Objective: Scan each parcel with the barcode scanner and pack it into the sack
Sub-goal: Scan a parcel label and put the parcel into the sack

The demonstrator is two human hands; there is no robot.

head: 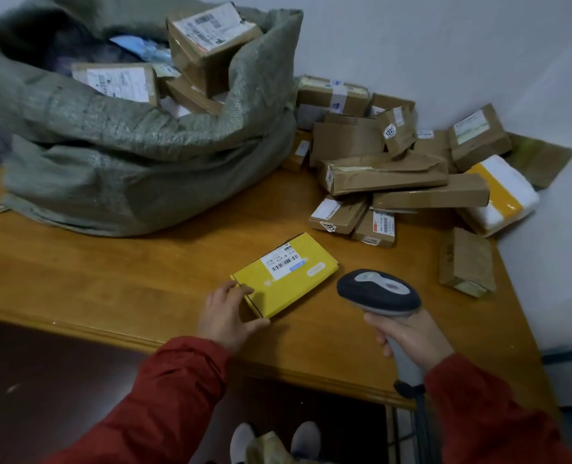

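A flat yellow parcel (pixel 286 276) lies on the wooden table (pixel 110 283), its white barcode label facing up. My left hand (pixel 227 316) holds its near left corner, thumb along the near edge and fingers on top. My right hand (pixel 408 336) grips the handle of a grey barcode scanner (pixel 380 293), whose head sits just right of the parcel and points toward it. The big green woven sack (pixel 137 142) stands open at the back left with several brown boxes inside.
A heap of several brown cardboard parcels (pixel 388 172) fills the back right corner by the wall, with a white-and-yellow padded packet (pixel 502 195) and a lone brown box (pixel 467 262) near the right edge. The scanner cable hangs below the table front.
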